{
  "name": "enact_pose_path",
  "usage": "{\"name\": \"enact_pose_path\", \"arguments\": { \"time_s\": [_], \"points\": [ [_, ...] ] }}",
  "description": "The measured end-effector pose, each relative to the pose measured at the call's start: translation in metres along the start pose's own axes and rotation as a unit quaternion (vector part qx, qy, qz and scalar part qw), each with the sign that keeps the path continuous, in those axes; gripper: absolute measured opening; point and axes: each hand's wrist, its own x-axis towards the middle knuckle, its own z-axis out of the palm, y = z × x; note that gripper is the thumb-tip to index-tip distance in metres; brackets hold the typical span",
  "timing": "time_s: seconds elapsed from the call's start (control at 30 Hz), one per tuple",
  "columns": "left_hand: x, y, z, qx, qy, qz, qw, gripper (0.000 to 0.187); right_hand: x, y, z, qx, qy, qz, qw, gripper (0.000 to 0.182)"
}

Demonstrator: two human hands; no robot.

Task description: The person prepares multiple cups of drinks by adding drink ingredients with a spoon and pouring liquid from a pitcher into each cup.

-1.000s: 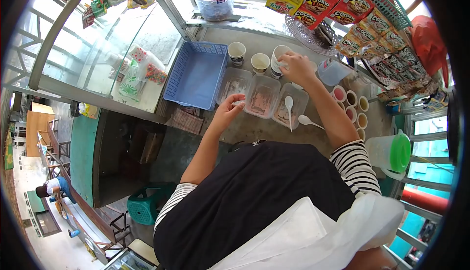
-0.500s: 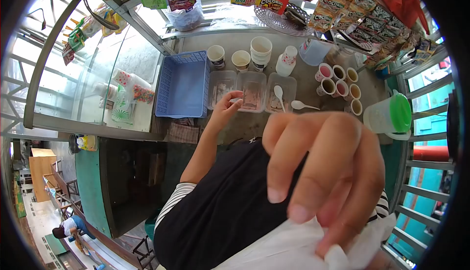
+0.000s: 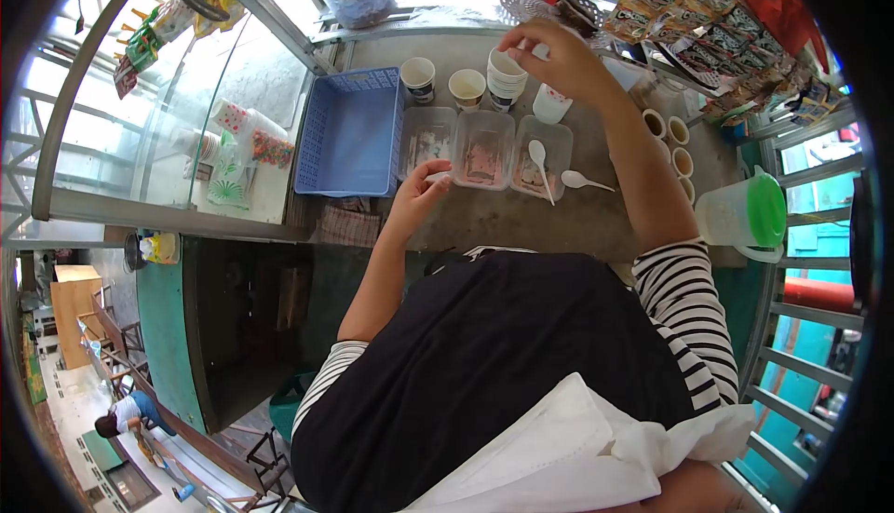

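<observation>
My right hand (image 3: pixel 549 55) is raised over the stacked paper cups (image 3: pixel 504 85), its fingers curled and partly apart; whether it touches the top cup is unclear. My left hand (image 3: pixel 424 193) hovers at the front of the left clear tub (image 3: pixel 428 141), thumb and fingers pinched on something small and whitish. Beside it lie the middle tub (image 3: pixel 482 152) and the right tub (image 3: pixel 543 164), which has a white spoon (image 3: pixel 537 154) in it. Two single cups (image 3: pixel 418 76) (image 3: pixel 467 88) stand behind the tubs.
A blue basket (image 3: pixel 346 182) is at the left. Several filled cups (image 3: pixel 682 159), partly behind my right arm, and a green-lidded pitcher (image 3: pixel 736 213) stand right. Another spoon (image 3: pixel 587 181) lies on the counter (image 3: pixel 503 224). Sachets (image 3: pixel 670 10) hang above. A person (image 3: pixel 130 415) is far off, lower left.
My right hand has moved from close to the camera, by the white cloth, forward to the stacked cups. My left hand stays near the left tub. The view has shifted slightly.
</observation>
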Motion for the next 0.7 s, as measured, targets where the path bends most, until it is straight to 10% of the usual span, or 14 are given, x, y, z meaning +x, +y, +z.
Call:
{"name": "enact_pose_path", "arguments": {
  "time_s": [0.17,0.7],
  "points": [
    [-0.002,-0.019,-0.006,-0.028,0.018,0.035,0.999,0.041,0.013,0.097,0.060,-0.310,-0.049,0.037,0.949,0.019],
    [-0.006,0.004,0.000,-0.025,0.100,0.008,0.995,0.039,0.015,0.127,0.004,-0.249,-0.108,0.090,0.958,0.019]
  ]
}}
